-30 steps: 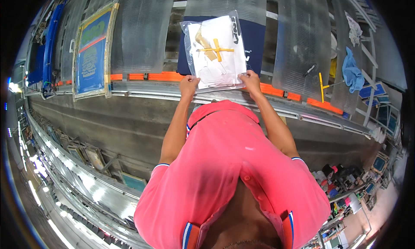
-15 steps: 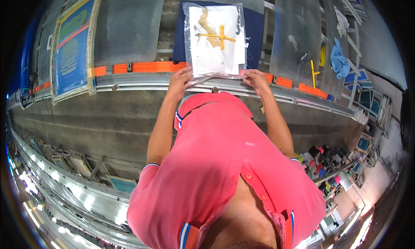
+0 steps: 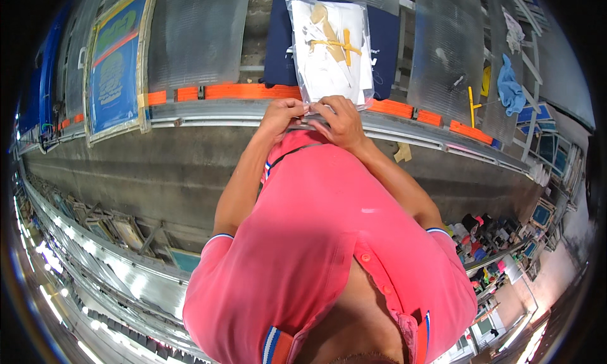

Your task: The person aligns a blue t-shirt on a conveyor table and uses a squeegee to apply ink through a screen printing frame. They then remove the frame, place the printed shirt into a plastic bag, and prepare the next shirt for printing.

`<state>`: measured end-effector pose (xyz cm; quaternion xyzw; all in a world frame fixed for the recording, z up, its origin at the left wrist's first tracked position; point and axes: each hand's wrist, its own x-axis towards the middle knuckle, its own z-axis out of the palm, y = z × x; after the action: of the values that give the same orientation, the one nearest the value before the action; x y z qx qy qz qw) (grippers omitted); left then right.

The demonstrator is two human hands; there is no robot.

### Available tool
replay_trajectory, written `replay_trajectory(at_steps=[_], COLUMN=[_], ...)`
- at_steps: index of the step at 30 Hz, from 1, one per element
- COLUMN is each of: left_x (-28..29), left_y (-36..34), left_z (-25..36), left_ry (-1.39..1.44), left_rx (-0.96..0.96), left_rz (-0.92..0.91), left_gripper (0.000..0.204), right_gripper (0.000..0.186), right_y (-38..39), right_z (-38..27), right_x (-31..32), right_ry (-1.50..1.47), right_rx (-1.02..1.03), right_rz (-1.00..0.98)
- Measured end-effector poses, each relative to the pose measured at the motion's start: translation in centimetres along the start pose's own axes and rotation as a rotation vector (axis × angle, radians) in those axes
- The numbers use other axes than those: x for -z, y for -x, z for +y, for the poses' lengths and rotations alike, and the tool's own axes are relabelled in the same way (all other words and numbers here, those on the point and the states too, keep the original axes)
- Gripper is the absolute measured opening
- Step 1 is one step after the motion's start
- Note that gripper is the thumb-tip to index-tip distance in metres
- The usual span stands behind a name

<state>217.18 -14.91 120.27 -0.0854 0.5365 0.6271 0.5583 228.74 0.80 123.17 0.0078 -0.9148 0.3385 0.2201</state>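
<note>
A clear plastic bag point(image 3: 293, 13) lies flat on a folded navy cloth point(image 3: 387, 38). Inside it show white sheets point(image 3: 316, 70), a brown paper-like piece point(image 3: 331, 35) and a yellow cross-shaped thing point(image 3: 347, 48). At the bag's near left corner, my left hand point(image 3: 283, 117) pinches the plastic edge between thumb and fingers. Close beside it, my right hand point(image 3: 343, 121) bends its fingers over the same edge, palm down. Its fingertips meet the plastic near my left fingers; the exact grip is partly hidden.
Orange strips point(image 3: 221, 91) and a metal rail point(image 3: 208, 114) run along the table's near edge. A framed blue printing screen point(image 3: 114, 79) leans at the left. To the right are a blue rag point(image 3: 508, 86) and a yellow T-shaped tool point(image 3: 472, 106).
My right hand has moved left from the bag's near right corner to beside my left hand. The view has shifted slightly, so the bag appears farther right.
</note>
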Motion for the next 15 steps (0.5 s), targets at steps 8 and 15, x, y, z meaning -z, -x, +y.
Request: replay_trajectory(at_steps=[8, 15], left_x=[-6.3, -10.7], left_y=[1.7, 2.4], left_z=[5.1, 10.1], left_ry=[-0.473, -0.178], left_rx=[-0.451, -0.507], left_rz=[0.132, 0.062], left_gripper=[0.017, 0.015], right_gripper=[0.017, 0.015], right_y=[-2.2, -2.4], right_z=[0.6, 1.3], right_x=[2.8, 4.7], right_ry=[0.098, 0.204], right_rx=[0.122, -0.032], right_rz=[0.177, 0.396])
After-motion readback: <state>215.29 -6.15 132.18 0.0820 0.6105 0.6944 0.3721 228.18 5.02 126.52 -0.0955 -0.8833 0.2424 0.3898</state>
